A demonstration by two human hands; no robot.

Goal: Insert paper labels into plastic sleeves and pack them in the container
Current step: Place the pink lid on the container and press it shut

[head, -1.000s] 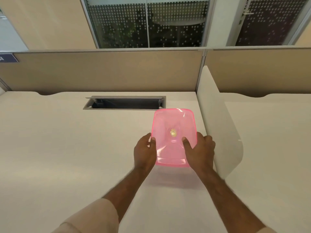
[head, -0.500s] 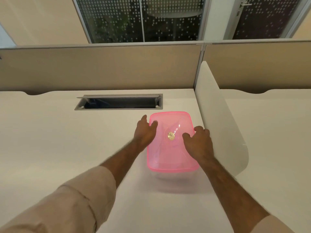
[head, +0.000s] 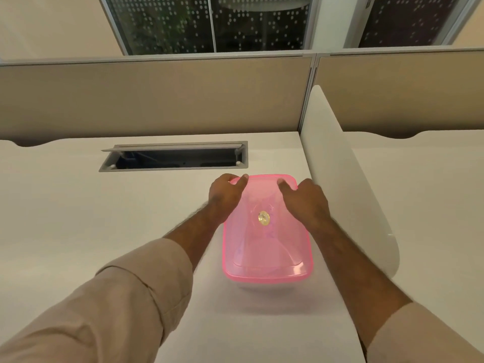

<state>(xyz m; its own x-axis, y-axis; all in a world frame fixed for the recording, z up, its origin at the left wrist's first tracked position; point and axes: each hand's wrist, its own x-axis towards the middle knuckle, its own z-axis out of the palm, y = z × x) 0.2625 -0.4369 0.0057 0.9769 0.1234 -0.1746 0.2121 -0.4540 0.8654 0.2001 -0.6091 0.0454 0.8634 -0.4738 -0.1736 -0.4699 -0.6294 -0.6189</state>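
The white worktop (head: pixel 78 218) carries a pink container (head: pixel 264 247), lid on, just beside the white divider (head: pixel 348 195). Its long axis runs away from the person, the far short end toward the cable slot (head: pixel 172 158). The left hand (head: pixel 226 196) curls over the far left corner, the right hand (head: pixel 306 203) over the far right edge, each grip clamped on the lid rim. Likely step: opening it. Next, the lid needs prying upward. No labels or sleeves show.

Rolled-up beige sleeves (head: pixel 117 305), bare forearms
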